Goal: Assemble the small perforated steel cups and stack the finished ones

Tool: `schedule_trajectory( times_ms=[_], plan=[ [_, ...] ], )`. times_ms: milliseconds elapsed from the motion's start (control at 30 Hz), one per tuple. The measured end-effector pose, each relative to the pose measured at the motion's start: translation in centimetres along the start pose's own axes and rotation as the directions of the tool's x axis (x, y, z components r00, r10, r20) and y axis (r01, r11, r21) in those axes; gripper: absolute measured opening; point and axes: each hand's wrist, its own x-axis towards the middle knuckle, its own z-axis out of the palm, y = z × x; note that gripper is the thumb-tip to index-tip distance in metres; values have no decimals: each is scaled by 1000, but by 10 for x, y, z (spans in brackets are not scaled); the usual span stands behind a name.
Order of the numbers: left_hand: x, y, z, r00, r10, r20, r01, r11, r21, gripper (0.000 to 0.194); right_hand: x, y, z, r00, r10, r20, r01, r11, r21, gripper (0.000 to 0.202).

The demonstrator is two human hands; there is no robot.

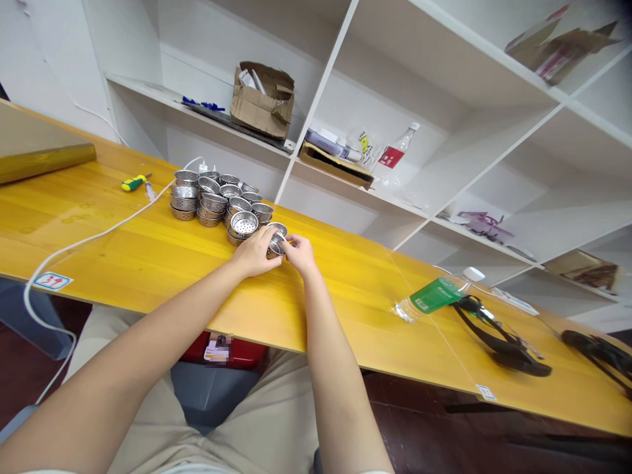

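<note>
Several small round perforated metal cups (243,224) stand stacked in rows toward the back of the yellow table. At the front right end of these stacks, one perforated metal cup (276,245) sits between my two hands. My left hand (257,254) curls round its left side, thumb low at the front. My right hand (299,254) grips the right side of the same cup with bent fingers. Another cup shows just behind it, partly covered by my fingers. Whether the held cup rests on the table or on another cup is hidden.
Left of the stacks lie a green-and-yellow screwdriver (134,183) and a white cable (106,230) running over the table edge. A green-labelled bottle (437,294) lies to the right, beside a black strap (508,352). White shelves (390,85) holding cartons rise behind.
</note>
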Motion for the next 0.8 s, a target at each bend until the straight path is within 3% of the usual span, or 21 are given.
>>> schedule_trajectory(
  times_ms=[300, 433, 633, 800],
  plan=[
    [-1, 2, -2, 1000, -10, -6, 10, 1000, -12, 69, 1, 0, -1, 999, -39, -16, 38, 999, -29, 24],
    [0, 2, -3, 999, -21, -47, 19, 999, -33, 74, 7, 6, -7, 986, 21, -166, -13, 999, 49, 28],
    [2, 1, -1, 996, -87, 14, 86, 996, 32, 24, 16, 20, -12, 945, 97, -313, -74, 994, 85, 31],
    [3, 6, 0, 967, -215, 135, 189, 965, 179, 25, 18, 26, -8, 930, 106, -353, -74, 992, 103, 37]
  ],
)
